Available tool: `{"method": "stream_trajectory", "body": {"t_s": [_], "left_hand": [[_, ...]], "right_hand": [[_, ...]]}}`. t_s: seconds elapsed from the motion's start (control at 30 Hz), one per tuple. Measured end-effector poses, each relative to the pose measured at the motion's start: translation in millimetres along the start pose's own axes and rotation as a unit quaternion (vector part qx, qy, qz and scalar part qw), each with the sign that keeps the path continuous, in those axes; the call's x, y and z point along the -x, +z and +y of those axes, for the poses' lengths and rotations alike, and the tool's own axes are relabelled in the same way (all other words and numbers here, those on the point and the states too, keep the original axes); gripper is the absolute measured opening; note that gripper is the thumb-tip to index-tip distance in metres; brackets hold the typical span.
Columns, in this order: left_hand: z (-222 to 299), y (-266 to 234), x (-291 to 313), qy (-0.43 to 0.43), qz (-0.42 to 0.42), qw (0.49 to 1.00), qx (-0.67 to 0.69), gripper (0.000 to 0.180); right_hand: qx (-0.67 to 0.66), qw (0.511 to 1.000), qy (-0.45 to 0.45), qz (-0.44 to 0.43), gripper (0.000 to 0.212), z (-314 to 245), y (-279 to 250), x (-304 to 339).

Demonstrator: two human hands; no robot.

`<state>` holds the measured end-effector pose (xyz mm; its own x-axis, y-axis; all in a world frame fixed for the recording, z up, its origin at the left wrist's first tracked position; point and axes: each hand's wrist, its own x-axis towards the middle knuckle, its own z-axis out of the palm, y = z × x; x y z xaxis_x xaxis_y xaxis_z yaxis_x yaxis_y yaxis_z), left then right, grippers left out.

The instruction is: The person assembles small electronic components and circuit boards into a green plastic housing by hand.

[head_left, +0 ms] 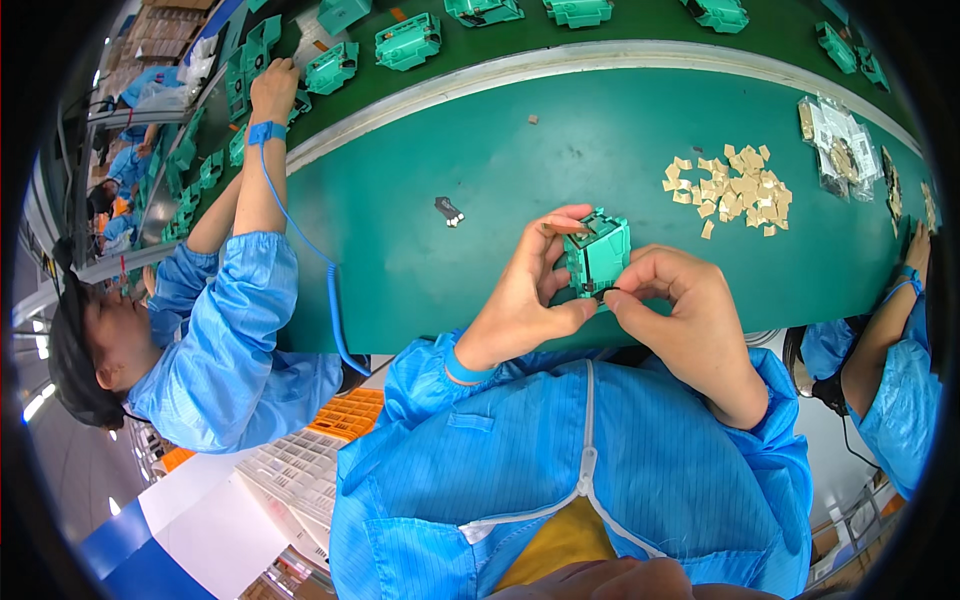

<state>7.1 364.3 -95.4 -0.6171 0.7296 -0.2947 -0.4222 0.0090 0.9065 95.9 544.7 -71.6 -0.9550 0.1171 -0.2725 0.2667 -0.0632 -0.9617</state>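
Between my two hands, above the near part of the green tabletop (430, 290), is a small teal plastic housing (603, 250) with a black strip down its side. My left hand (525, 285) grips it from the left, fingers over the top and thumb below. At its lower right corner, the thumb and forefinger of my right hand (680, 315) pinch together against a small dark piece that I cannot make out clearly. A few small black and white parts (449, 211) lie on the table to the left. To the right is a pile of small tan pieces (740, 188).
Beyond a pale rail (560, 62), several teal housings (408, 42) sit on a dark green belt. Clear plastic bags (842, 150) lie at the far right. A co-worker (215, 330) on the left reaches to the belt, with a blue coiled cord (335, 310) hanging nearby. Another person's arm (880, 370) is at right.
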Motion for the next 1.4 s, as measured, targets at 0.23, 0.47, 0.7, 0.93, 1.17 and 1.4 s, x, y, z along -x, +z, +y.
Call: {"method": "stream_trajectory", "body": {"t_s": [0.23,0.47,0.7,0.93,1.17,1.4], "left_hand": [[-3.2,0.4,-0.9,0.007,0.012,1.000,-0.004,0.073],[-2.1,0.3,-1.9,0.003,0.006,1.000,0.002,0.067],[-1.8,2.4,-1.6,0.004,0.021,1.000,-0.009,0.067],[-6.4,1.2,0.2,0.012,0.034,0.999,-0.009,0.069],[-3.3,2.3,1.5,0.017,0.038,0.999,0.006,0.069],[0.4,4.1,3.0,0.072,0.070,0.991,-0.086,0.083]], "right_hand": [[0.029,0.999,-0.018,0.024,0.008,2.1,2.7,-0.1],[0.038,0.998,-0.026,0.034,0.009,1.6,2.9,-1.0],[0.044,0.997,-0.036,0.051,0.009,4.6,4.1,-0.5],[-0.052,0.997,-0.040,0.046,0.030,11.6,4.6,-6.8],[-0.187,0.982,0.000,-0.019,0.035,17.5,1.9,-18.3],[-0.377,0.924,0.002,-0.062,0.032,42.6,-6.2,-34.6]]}}
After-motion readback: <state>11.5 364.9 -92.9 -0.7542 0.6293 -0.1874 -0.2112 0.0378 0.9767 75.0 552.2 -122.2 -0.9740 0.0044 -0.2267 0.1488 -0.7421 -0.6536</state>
